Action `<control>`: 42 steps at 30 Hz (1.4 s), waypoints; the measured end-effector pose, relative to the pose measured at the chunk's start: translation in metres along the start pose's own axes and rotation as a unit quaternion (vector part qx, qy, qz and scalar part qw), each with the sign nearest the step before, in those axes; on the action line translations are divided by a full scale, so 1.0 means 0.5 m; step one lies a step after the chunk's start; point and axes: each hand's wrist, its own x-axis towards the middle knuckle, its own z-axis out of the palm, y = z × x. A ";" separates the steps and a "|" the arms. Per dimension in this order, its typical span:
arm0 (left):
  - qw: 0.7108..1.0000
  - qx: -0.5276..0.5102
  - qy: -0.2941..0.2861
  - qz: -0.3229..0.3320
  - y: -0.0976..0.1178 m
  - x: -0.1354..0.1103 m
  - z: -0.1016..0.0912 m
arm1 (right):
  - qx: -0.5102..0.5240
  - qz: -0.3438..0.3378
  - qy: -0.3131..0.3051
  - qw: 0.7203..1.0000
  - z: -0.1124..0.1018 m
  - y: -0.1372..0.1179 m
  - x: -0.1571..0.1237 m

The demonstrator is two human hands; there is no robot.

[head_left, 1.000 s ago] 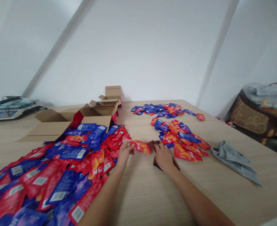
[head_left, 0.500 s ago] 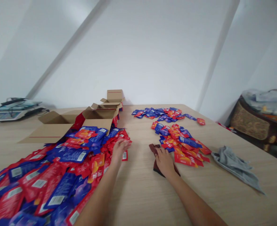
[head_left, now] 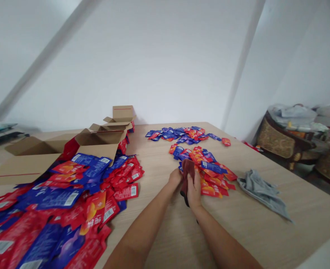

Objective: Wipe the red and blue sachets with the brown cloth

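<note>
A dark brown cloth (head_left: 185, 183) is bunched and raised off the table in front of me. My right hand (head_left: 193, 188) is closed around its right side, with the thumb along the folds. From the left, my left hand (head_left: 175, 178) is curled against the same cloth; the cloth hides its fingertips. Just behind and to the right of both hands lies a loose pile of orange-red and blue packets (head_left: 214, 175). A grey cloth (head_left: 262, 190) rests crumpled to the right of that pile.
Open cardboard boxes (head_left: 97, 140) stand in a row at the left. A large heap of red and blue packets (head_left: 55, 201) spreads before them. More packets (head_left: 179, 134) lie near the table's far end. Chairs with bags (head_left: 283, 134) stand beyond the right edge.
My left hand has moved right, from beside the large packet heap to the brown cloth. The cloth, lying on the table before, is now lifted and bunched between my hands. The view has turned right.
</note>
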 end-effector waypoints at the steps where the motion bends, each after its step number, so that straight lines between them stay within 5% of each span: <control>1: 1.000 -0.005 -0.003 -0.005 0.001 -0.002 0.001 | -0.006 -0.003 -0.002 1.000 0.000 0.002 0.000; 4: 0.999 -0.036 -0.017 -0.035 -0.009 -0.033 -0.021 | -0.027 -0.027 -0.014 0.999 -0.001 0.006 -0.004; 9: 0.982 -0.139 -0.071 -0.106 -0.070 -0.151 -0.124 | -0.103 -0.139 -0.123 0.977 0.008 -0.036 -0.038; 13: 0.978 -0.183 -0.008 -0.100 -0.128 -0.226 -0.178 | -0.215 -0.223 -0.314 0.898 0.037 -0.098 -0.101; 15: 0.981 -0.166 0.042 -0.092 -0.144 -0.239 -0.179 | -0.284 -0.230 -0.356 0.860 0.052 -0.117 -0.128; 20: 0.983 -0.160 0.036 -0.083 -0.139 -0.240 -0.162 | -0.411 -0.207 -0.345 0.818 0.062 -0.101 -0.123; 28: 0.981 -0.167 0.049 -0.082 -0.135 -0.251 -0.171 | -0.529 -0.133 -0.252 0.799 0.021 -0.051 -0.030; 33: 0.992 -0.005 0.083 0.091 -0.118 -0.272 -0.171 | -0.512 -0.140 -0.233 0.815 0.018 -0.038 -0.036; 36: 0.976 0.102 0.116 0.154 -0.103 -0.286 -0.167 | -0.450 -0.137 -0.221 0.855 0.010 -0.022 -0.030; 40: 0.986 0.030 0.129 0.099 -0.101 -0.281 -0.154 | -0.286 -0.148 -0.121 0.939 -0.008 -0.029 -0.016; 42: 0.992 -0.081 0.099 0.021 -0.106 -0.272 -0.144 | -0.237 -0.177 -0.100 0.950 -0.009 -0.053 -0.025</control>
